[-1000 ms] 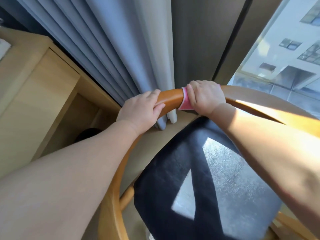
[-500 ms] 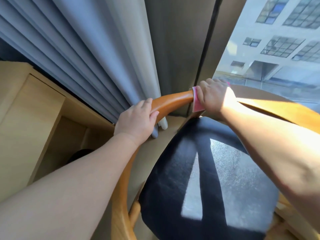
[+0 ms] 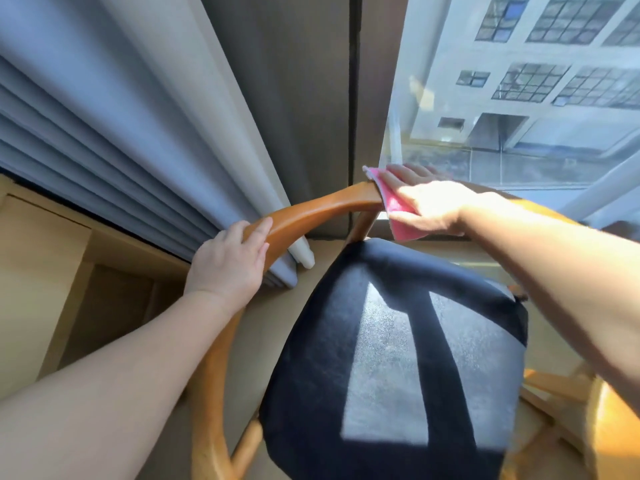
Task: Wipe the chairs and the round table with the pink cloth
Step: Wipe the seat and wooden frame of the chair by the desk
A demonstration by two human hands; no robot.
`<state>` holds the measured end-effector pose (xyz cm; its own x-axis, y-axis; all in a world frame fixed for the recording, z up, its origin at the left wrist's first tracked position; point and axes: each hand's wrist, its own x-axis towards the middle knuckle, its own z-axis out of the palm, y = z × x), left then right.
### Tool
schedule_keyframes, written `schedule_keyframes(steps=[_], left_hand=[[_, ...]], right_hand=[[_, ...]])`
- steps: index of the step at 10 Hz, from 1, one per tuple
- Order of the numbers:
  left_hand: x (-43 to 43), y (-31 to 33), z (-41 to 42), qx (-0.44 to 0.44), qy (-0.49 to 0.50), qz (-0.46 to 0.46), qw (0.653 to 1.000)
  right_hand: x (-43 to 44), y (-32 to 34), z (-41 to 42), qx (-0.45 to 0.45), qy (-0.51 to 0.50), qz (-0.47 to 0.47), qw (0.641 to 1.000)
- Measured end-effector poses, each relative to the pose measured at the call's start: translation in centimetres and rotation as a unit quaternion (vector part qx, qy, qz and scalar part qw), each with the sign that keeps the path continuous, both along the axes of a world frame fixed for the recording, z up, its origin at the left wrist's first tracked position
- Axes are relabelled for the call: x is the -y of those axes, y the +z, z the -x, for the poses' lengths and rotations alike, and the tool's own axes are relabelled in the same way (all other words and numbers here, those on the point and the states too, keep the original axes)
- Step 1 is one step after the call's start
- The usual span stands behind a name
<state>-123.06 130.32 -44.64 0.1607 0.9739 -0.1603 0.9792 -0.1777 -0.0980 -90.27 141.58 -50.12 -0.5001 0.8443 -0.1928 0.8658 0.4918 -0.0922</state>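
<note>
Soft thin pink cloth [image 3: 398, 209] pressed flat under right hand [image 3: 429, 202] on curved glossy wooden chair rail [image 3: 318, 207]; left hand [image 3: 230, 261] grips rail, steadying. Cloth prob. light, limp; rail rigid.

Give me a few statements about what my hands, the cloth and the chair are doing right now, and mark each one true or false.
1. The right hand presses the pink cloth on the chair's curved backrest rail. True.
2. The left hand holds a second cloth. False: its grip is bare on the rail.
3. The chair seat is dark, with sunlight patches. True.
4. The cloth lies on the seat. False: it is up at the rail.
</note>
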Motion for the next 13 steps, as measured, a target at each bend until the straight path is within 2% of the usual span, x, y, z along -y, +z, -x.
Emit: schedule_keyframes(steps=[1, 2, 3, 4, 5, 6, 8, 12, 13], left_hand=[[-0.6, -0.4, -0.3, -0.035, -0.029, -0.030, 0.998], [-1.7, -0.9, -3.8, -0.009, -0.087, -0.019, 0.996], [-3.6, -2.1, -7.3, 0.061, -0.101, 0.022, 0.993], [-5.9, -3.4, -11.6, 0.079, -0.118, 0.063, 0.988], [-6.7, -4.3, -13.8, 0.117, -0.083, 0.105, 0.984], [-6.3, -4.9, -14.1, 0.122, -0.072, 0.095, 0.985], [-6.3, -5.3, -13.7, 0.122, -0.078, 0.079, 0.986], [-6.1, -5.2, -13.9, 0.081, -0.082, 0.069, 0.991], [-6.0, -5.0, -14.1, 0.068, -0.080, 0.064, 0.992]], right_hand=[[-0.5, -0.2, -0.4, -0.043, 0.022, 0.033, 0.998], [-0.6, 0.2, 0.0, -0.004, 0.023, 0.018, 1.000], [-0.8, 0.1, 0.0, -0.001, 0.013, 0.024, 1.000], [-1.1, -0.4, -0.2, -0.001, 0.039, -0.006, 0.999], [-1.7, -0.8, -0.7, 0.015, 0.052, 0.010, 0.998], [-1.5, -0.8, -1.2, 0.012, 0.051, 0.004, 0.999], [-0.7, -1.3, -1.9, 0.012, -0.003, -0.023, 1.000], [5.9, 0.0, -12.1, 0.078, -0.132, -0.026, 0.988], [6.7, -0.1, -13.0, 0.071, -0.148, -0.024, 0.986]])
